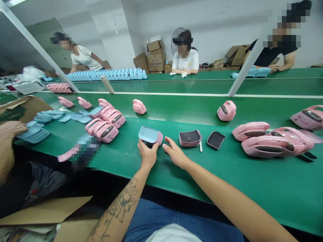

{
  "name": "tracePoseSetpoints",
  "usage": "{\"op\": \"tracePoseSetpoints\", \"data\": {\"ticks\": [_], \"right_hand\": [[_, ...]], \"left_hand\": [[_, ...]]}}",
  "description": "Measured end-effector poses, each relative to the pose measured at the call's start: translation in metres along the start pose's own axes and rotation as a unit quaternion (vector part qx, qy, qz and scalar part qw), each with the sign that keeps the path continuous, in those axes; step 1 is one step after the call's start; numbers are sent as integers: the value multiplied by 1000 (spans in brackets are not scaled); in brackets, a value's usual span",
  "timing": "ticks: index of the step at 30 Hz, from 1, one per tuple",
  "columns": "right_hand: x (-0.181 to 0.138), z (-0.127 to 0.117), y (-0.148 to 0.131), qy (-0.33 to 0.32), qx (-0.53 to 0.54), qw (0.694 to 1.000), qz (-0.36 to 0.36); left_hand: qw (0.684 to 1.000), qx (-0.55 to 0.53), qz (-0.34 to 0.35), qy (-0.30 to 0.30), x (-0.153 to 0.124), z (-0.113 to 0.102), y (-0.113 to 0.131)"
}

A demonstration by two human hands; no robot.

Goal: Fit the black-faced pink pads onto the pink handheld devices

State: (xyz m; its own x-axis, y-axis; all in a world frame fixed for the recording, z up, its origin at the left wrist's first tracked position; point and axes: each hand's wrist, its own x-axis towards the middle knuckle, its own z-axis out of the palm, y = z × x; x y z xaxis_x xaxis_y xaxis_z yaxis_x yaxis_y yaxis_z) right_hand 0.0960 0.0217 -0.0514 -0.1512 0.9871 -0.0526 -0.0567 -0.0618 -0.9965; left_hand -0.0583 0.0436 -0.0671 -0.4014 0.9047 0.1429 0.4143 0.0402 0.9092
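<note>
My left hand [148,155] is closed around a pink plastic housing [159,137] whose upward face is a light blue panel [149,133]. Just right of it, my right hand [175,153] hovers with its fingers apart and nothing in them. Beyond that hand lies a small stack of pink-edged pieces with dark tops [190,137], a thin white stick [201,146] beside it. A single dark curved panel [216,139] rests further right. The underside of the held housing is hidden by my fingers.
Glossy pink handled housings [267,144] are grouped at right, and more pink housings [105,129] at left. Blue panels [34,132] are stacked near a co-worker's hand [12,129]. Slanted white posts [248,64] rise from the green table [176,178]. Co-workers sit across.
</note>
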Motion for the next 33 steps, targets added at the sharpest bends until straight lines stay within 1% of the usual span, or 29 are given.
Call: {"op": "tracePoseSetpoints", "data": {"ticks": [3, 4, 5, 6, 8, 10, 12, 15, 18, 20, 22, 24, 29, 33], "right_hand": [[12, 13, -4, 21, 4, 1000, -6], [15, 17, -4, 31, 2, 999, -9], [18, 20, -5, 43, -1, 999, -10], [20, 24, -5, 56, -6, 998, -12], [24, 29, -5, 80, -16, 997, -14], [25, 33, -5, 103, -27, 994, -22], [23, 34, -6, 127, -40, 990, -37], [13, 27, -8, 162, -64, 984, -46], [2, 14, -9, 180, -91, 979, -29], [-3, 7, -9, 185, -114, 976, -16], [-8, 1, -10, 185, -141, 972, -12], [-11, -3, -14, 179, -173, 968, -15], [-16, -10, -35, 154, -264, 951, -43], [-18, -13, -52, 143, -326, 933, -56]], "left_hand": [[995, -62, 81, -16, 11, -13, -10], [990, -105, 98, -17, 18, -14, -12], [982, -163, 93, -22, 26, -14, -12], [971, -228, 69, -32, 35, -12, -10], [939, -339, -3, -62, 53, -4, -5], [920, -378, -48, -87, 63, 7, 0], [919, -378, -57, -96, 64, 19, 4], [916, -381, -59, -113, 51, 36, 9], [917, -373, -58, -132, 38, 51, 14], [922, -358, -51, -137, 34, 56, 17], [929, -344, -36, -132, 33, 57, 20], [939, -320, -5, -127, 35, 53, 23], [956, -250, 72, -136, 40, 42, 28], [961, -235, 79, -121, 40, 43, 29]]}}
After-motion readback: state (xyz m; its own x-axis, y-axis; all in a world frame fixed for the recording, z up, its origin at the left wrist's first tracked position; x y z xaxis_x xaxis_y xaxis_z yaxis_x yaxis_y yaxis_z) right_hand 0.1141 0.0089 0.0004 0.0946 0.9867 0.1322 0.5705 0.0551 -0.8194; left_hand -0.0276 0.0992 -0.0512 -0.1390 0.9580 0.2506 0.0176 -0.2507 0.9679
